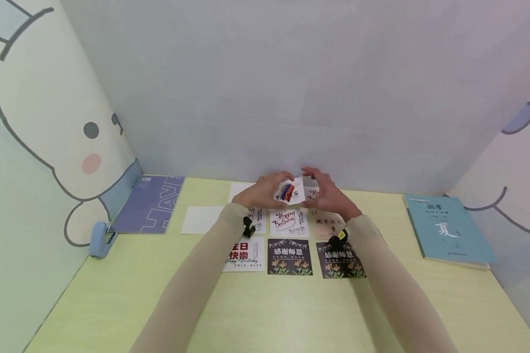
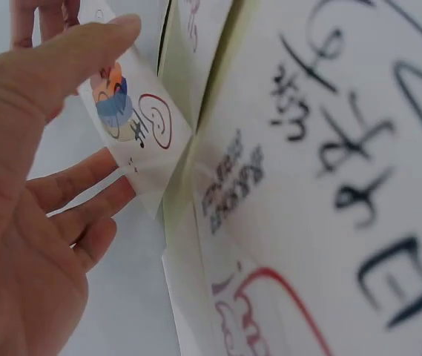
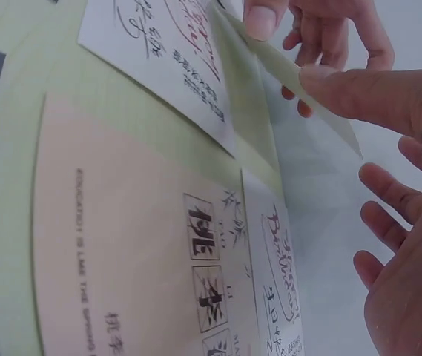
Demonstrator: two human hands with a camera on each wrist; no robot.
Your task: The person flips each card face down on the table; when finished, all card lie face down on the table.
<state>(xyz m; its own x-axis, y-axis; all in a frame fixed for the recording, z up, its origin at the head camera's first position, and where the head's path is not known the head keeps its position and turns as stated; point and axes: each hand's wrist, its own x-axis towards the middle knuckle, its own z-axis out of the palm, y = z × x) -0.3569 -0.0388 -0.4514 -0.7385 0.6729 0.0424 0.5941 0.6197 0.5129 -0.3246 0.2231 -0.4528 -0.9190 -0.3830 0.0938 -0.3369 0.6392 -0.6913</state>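
A white greeting card [image 1: 297, 192] with a colourful picture and Chinese lettering is held up between both hands at the back of the table. On its left side, my left hand [image 1: 263, 191] grips it, thumb in front and fingers behind. My right hand [image 1: 328, 197] pinches the opposite side, and its thumb [image 3: 344, 85] lies against the card in the right wrist view. In the left wrist view the card's printed face [image 2: 140, 133] is tilted. Below the hands lies a Happy Birthday card [image 1: 289, 223], with a pink card [image 1: 326, 223] to its right.
Nearer me lie a red-lettered birthday card [image 1: 247, 255] and two dark flowered cards, one in the middle [image 1: 289, 257] and one at right [image 1: 342, 262]. A purple notebook [image 1: 145, 208] and blue clip-like object [image 1: 99, 239] are at left, a teal book [image 1: 448, 229] at right. A wall [image 1: 291, 98] stands behind.
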